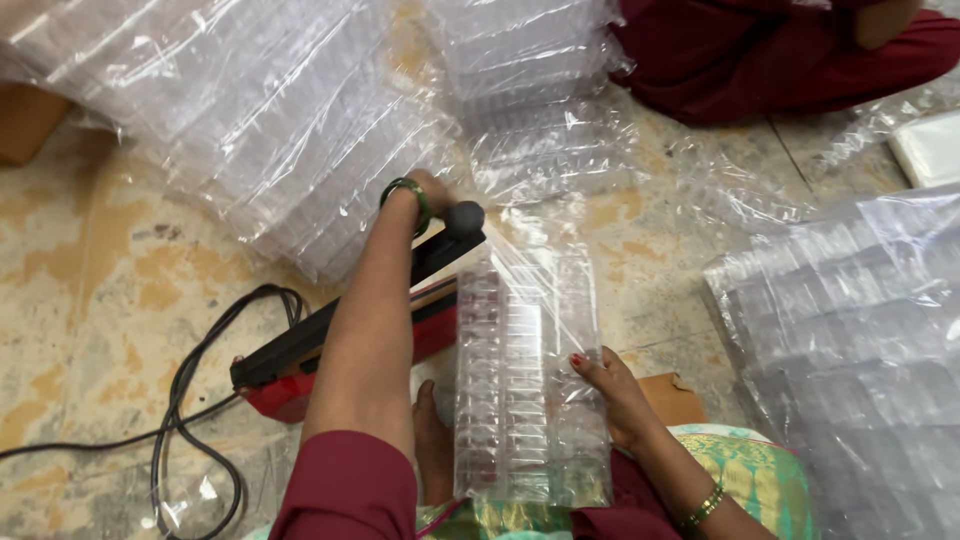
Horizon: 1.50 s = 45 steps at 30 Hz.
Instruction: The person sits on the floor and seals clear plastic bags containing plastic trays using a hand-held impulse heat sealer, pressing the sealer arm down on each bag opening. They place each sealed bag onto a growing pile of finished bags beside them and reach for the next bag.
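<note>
Left hand (432, 190) curled round sealer handle (463, 217); right hand (607, 385) pinching bagged clear trays (525, 380) just right of the sealer (350, 340).

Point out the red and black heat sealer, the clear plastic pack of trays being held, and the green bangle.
Red and black heat sealer (285, 385), head view, on its red base.
Clear plastic pack of trays (520, 370), head view, on the pack's middle.
Green bangle (413, 190), head view, on the band at the left wrist.
</note>
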Each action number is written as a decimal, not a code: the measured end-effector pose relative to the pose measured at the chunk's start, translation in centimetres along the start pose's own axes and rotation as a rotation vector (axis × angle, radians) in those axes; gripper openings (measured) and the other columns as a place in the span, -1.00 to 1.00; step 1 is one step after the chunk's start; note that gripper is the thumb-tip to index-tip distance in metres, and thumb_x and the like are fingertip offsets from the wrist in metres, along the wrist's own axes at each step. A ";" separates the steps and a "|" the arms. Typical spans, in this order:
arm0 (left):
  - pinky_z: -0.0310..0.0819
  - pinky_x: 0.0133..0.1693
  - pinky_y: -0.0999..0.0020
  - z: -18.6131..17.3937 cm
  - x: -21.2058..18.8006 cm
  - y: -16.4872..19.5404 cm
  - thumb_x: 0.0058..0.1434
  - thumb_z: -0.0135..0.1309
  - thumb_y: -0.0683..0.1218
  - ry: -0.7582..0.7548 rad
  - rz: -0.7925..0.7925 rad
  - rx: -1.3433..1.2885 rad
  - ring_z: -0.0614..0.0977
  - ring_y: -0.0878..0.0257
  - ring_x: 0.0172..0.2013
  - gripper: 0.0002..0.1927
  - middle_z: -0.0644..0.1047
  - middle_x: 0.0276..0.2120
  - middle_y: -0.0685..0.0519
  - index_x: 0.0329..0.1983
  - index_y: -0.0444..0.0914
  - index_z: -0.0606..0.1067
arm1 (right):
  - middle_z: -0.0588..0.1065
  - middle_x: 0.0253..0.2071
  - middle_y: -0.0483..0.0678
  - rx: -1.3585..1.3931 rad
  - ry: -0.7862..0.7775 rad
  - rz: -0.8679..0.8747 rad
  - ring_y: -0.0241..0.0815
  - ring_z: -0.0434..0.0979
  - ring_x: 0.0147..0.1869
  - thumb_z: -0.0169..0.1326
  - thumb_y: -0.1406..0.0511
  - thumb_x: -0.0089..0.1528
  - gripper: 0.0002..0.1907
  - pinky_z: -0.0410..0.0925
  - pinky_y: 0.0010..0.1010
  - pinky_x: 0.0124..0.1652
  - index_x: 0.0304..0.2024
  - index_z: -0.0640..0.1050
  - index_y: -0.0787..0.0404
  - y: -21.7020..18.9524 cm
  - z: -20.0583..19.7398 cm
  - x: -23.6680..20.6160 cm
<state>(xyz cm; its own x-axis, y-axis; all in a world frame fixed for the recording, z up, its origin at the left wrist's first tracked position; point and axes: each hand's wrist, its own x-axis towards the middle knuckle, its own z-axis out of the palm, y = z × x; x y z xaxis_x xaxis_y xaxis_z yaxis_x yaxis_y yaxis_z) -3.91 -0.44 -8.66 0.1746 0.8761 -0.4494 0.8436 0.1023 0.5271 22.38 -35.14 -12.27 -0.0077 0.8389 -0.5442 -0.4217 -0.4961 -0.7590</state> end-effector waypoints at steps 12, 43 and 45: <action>0.57 -0.26 0.21 -0.2 -14.8 -19.0 -0.17 0.54 0.07 0.396 -0.267 -0.354 0.66 0.14 -0.43 -0.50 0.68 -0.39 -0.13 -0.38 -0.43 0.67 | 0.56 -0.01 -0.08 -0.333 -0.408 0.102 -0.29 0.51 0.06 0.19 0.11 0.22 -0.45 0.39 -0.39 0.05 0.17 0.45 0.24 4.3 6.2 2.4; 0.52 -0.19 0.19 2.5 -16.9 -20.9 -0.01 0.34 0.21 0.485 -0.327 -0.163 0.71 0.11 -0.29 -0.71 0.69 -0.36 0.03 -0.32 -0.01 0.73 | 0.63 -0.35 -0.08 -1.192 0.229 -0.331 -0.13 0.63 -0.26 -0.08 -0.02 0.33 -0.55 0.42 -0.21 -0.15 -0.23 0.67 0.11 -9.9 19.6 18.5; 0.53 -0.18 0.18 3.1 -16.7 -21.4 0.01 0.32 0.21 0.484 -0.347 -0.137 0.72 0.09 -0.27 -0.73 0.69 -0.35 0.03 -0.32 0.01 0.73 | 0.65 -0.34 -0.05 -1.243 0.252 -0.329 -0.07 0.65 -0.22 -0.09 -0.03 0.31 -0.55 0.41 -0.16 -0.13 -0.23 0.68 0.10 -9.0 18.9 19.6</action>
<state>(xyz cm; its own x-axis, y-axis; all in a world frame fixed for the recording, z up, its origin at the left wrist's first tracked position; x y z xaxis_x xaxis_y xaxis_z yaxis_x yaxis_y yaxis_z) -23.30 -18.70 -14.74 -0.3764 0.8923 -0.2492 0.7314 0.4513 0.5112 8.92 -9.99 -9.38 0.1610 0.9621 -0.2201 0.7423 -0.2651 -0.6154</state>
